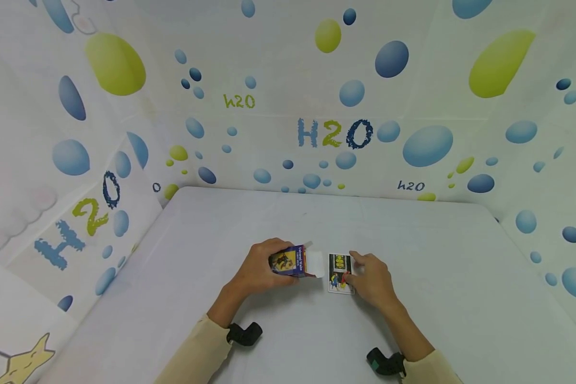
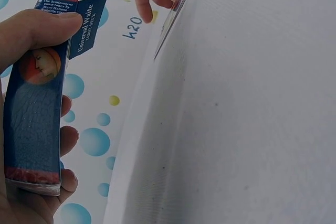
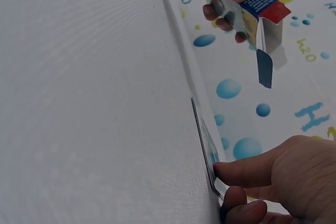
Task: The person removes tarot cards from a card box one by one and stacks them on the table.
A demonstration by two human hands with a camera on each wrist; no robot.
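Observation:
My left hand (image 1: 261, 271) grips a blue tarot deck box (image 1: 288, 261), its end open toward the right with the flaps out. In the left wrist view the thumb presses the side of the box (image 2: 35, 124), and the side flap (image 2: 90, 23) reads "Universal Waite Tarot Deck". Just right of the box's open end is a picture card (image 1: 338, 277) with a white border, low over the white table. My right hand (image 1: 375, 281) pinches its right edge, thumb on the face. Seen edge-on, the card (image 3: 202, 140) looks thin; whether it is one or several, I cannot tell.
A white cloth covers the table (image 1: 437, 266). Behind and at both sides hangs a white curtain (image 1: 278, 64) printed with blue and green bubbles and "H2O". Black wrist cameras sit on the left wrist (image 1: 245, 334) and right wrist (image 1: 385, 362).

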